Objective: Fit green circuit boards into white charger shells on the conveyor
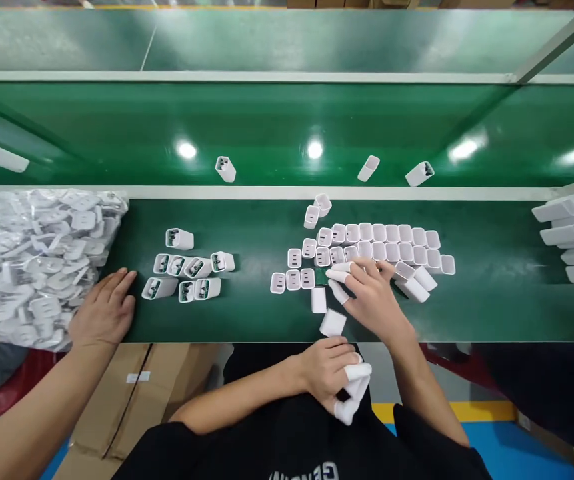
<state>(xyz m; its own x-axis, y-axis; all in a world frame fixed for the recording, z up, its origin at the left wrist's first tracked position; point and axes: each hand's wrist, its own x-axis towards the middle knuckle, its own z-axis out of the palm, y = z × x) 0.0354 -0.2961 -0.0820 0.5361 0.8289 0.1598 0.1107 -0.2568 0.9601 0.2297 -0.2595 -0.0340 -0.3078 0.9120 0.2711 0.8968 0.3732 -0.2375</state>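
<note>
Near the table's front edge, my left hand [334, 377] is closed around a white charger housing [360, 390]; white finger cots cover its thumb and a finger. My right hand [374, 297], also in white finger cots, reaches over the table with its fingertips pinched at a small green circuit board [321, 276]. Beside it, white housings with socket slots [293, 279] stand in rows, partly under the hand. Below the board are a white housing [319, 300] and a tilted one [333, 323]. Several housings [413, 289] lie on their sides right of my right hand.
Another person's hand [104, 307] rests on the table beside a clear bag of white plastic parts [41, 267]. Housings with boards inside [207, 289] lie left of centre. More housings [567, 233] are stacked at far right. A few [225, 169] lie on the green surface beyond the rail.
</note>
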